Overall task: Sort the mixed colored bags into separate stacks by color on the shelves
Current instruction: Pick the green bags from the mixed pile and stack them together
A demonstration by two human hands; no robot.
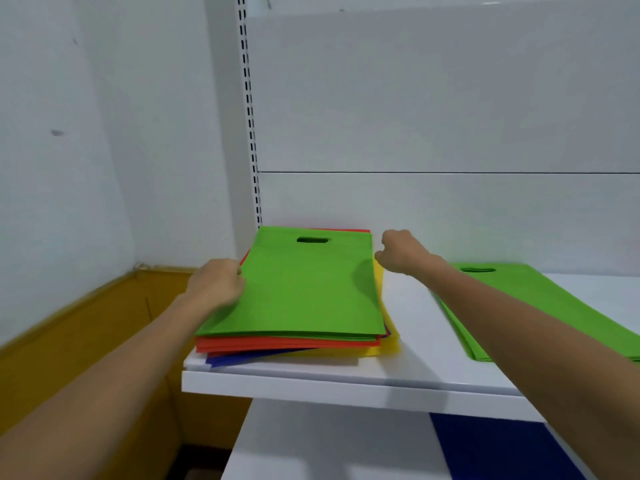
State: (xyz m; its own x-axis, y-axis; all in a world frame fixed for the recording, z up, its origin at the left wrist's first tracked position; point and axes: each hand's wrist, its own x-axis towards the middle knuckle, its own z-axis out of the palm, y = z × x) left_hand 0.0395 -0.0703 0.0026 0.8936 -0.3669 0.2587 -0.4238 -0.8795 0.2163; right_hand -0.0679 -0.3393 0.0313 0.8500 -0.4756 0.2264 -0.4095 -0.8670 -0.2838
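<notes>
Head view: both my hands at the mixed stack on the white shelf (408, 341).

My left hand (216, 284) sits against the left edge of the top green bag (308, 289); its fingers are turned away from me and blurred, so I cannot tell whether they grip the bag or only touch it. My right hand (401, 252) is just beside the stack's far right corner, fingers curled in with nothing held that I can see. Under the green bag lie red bags (277, 344), a dark blue bag (235, 359) poking out at the front left, and a yellow bag (389, 344) showing along the right side. A separate all-green stack (540, 303) lies further right on the same shelf, partly under my right forearm. Blue fabric (491, 448) lies on the lower shelf (329, 445).
</notes>
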